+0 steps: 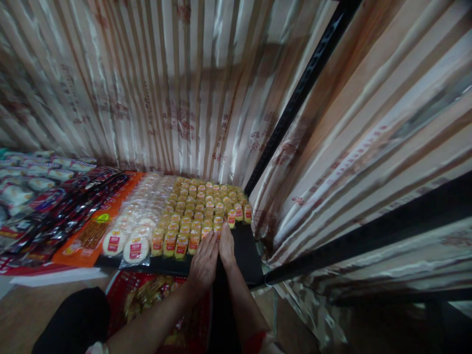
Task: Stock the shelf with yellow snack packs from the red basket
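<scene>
Rows of small yellow wrapped snack packets [180,246] with red-and-white labels stand on a black shelf board [246,250]. At the front row, my left hand [204,258] lies with its fingers stretched out against the packets. Beside it, my right hand [226,246] is turned edge-on, fingers straight and touching the same row. The two hands nearly meet, and a packet label shows just beyond the fingertips. Whether a packet is pressed between them is hidden. Right of my right hand, several packets [239,213] stand farther back.
Clear-wrapped round white crackers [137,247], an orange snack bag [88,240] and dark shiny packs [44,221] lie to the left. A red crate [121,285] with gold-wrapped packets sits below. Behind hangs a pleated curtain [177,98]; a black metal post [291,108] rises at the shelf's right corner.
</scene>
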Action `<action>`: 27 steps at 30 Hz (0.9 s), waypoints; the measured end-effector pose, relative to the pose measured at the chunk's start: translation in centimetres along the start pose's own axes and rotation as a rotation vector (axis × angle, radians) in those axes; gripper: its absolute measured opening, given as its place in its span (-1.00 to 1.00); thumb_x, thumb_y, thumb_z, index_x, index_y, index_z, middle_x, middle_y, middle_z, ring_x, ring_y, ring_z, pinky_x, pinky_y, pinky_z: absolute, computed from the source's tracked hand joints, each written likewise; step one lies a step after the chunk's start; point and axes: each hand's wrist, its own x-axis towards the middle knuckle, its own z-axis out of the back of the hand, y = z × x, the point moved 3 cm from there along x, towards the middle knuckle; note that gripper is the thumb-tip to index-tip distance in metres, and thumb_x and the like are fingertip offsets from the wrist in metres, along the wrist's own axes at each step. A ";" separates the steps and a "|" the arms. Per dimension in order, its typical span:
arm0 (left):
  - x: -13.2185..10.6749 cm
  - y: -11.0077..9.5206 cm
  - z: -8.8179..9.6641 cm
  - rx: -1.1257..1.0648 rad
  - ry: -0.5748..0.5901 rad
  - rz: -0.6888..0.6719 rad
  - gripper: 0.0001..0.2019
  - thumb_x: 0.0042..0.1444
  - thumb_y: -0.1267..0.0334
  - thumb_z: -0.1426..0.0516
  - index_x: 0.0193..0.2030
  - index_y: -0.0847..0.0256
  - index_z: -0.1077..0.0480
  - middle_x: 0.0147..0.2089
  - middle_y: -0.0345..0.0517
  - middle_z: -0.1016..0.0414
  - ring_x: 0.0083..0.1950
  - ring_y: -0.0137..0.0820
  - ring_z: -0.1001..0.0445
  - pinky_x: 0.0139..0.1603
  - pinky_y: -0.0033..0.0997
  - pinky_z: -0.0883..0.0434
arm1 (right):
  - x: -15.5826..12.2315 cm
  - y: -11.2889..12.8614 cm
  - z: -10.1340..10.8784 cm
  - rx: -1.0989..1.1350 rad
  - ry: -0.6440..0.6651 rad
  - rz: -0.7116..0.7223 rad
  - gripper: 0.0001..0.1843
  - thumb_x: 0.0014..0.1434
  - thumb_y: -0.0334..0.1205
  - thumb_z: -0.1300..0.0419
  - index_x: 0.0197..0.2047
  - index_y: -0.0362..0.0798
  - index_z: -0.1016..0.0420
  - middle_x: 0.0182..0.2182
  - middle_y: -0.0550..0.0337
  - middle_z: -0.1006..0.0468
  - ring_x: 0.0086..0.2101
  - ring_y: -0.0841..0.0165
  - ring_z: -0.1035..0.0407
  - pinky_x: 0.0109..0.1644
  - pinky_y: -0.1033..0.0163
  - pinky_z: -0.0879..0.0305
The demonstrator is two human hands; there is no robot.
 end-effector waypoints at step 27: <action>-0.1 0.4 -0.5 -0.102 -0.008 0.050 -0.48 0.26 0.43 0.20 0.37 0.33 0.07 0.31 0.08 -0.20 0.39 -0.29 -0.01 0.29 -0.15 -0.23 | 0.1 -0.6 -0.7 -0.044 -0.006 0.029 -0.14 0.17 0.31 0.30 0.27 -0.15 -0.16 0.29 -0.02 -0.12 0.29 0.27 0.06 0.36 0.08 0.19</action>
